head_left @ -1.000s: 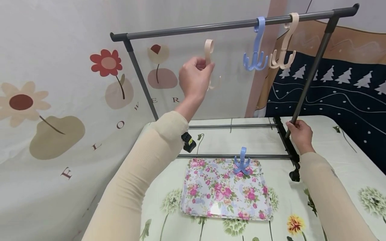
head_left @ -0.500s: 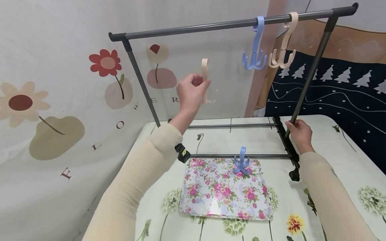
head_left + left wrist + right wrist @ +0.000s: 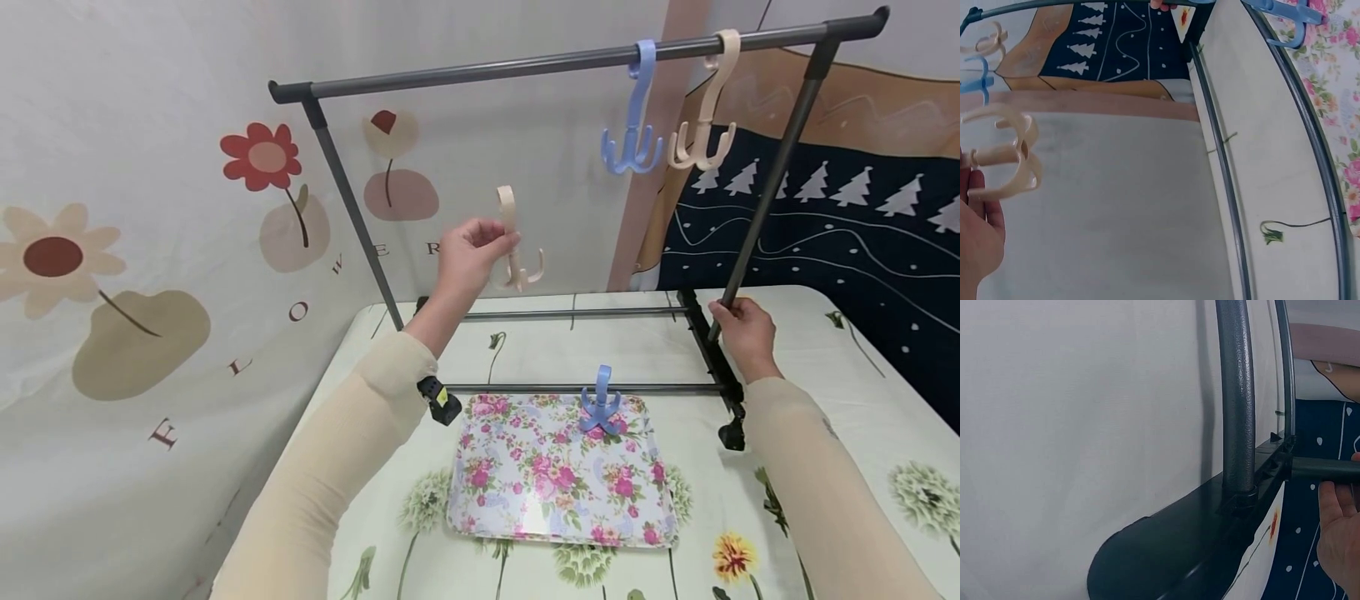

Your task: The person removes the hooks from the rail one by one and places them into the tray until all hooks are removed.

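Note:
My left hand (image 3: 471, 260) pinches a beige multi-prong hook (image 3: 507, 208) by its stem, below the top rail (image 3: 480, 73) of a dark grey rack and apart from it. In the left wrist view the prongs of this beige hook (image 3: 1019, 153) stick out past the fingers. My right hand (image 3: 746, 333) grips the rack's right upright (image 3: 776, 179) near its base; the right wrist view shows fingers (image 3: 1330, 503) around that pole. A blue hook (image 3: 633, 117) and a second beige hook (image 3: 708, 108) hang side by side toward the rail's right end.
A floral tray (image 3: 555, 492) lies in front of the rack, with another blue hook (image 3: 601, 408) at its back edge. Two low crossbars, one a front bar (image 3: 525, 389), join the rack's base. A patterned curtain (image 3: 150, 125) hangs behind, and a flowered cloth (image 3: 847, 492) covers the surface.
My left hand has come down from just under the top rail, carrying the beige hook lower and slightly left. My right hand stays on the upright.

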Action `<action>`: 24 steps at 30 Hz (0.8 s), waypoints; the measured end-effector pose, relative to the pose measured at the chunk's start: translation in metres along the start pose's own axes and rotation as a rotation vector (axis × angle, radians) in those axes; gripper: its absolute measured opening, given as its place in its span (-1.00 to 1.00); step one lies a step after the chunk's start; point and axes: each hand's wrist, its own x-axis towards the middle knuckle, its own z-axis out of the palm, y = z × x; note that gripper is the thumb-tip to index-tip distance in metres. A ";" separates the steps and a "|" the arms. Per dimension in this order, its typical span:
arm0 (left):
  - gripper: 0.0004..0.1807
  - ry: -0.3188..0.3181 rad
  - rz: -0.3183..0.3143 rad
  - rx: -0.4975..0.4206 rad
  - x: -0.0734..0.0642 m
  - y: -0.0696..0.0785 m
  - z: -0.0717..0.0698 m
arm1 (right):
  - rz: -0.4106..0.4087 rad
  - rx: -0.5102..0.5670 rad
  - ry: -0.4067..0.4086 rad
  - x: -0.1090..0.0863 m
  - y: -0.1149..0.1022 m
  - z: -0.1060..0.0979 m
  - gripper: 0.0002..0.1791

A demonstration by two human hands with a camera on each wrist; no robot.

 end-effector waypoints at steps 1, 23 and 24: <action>-0.87 -0.012 -0.012 -0.011 0.000 -0.002 -0.002 | -0.006 -0.003 -0.004 0.000 -0.001 0.000 -0.44; -0.91 -0.239 -0.133 -0.043 -0.019 -0.041 -0.016 | 0.011 0.023 0.012 -0.001 0.000 0.001 -0.48; -0.91 -0.242 -0.139 -0.039 -0.020 -0.043 -0.016 | 0.011 0.021 0.007 -0.001 0.000 0.001 -0.48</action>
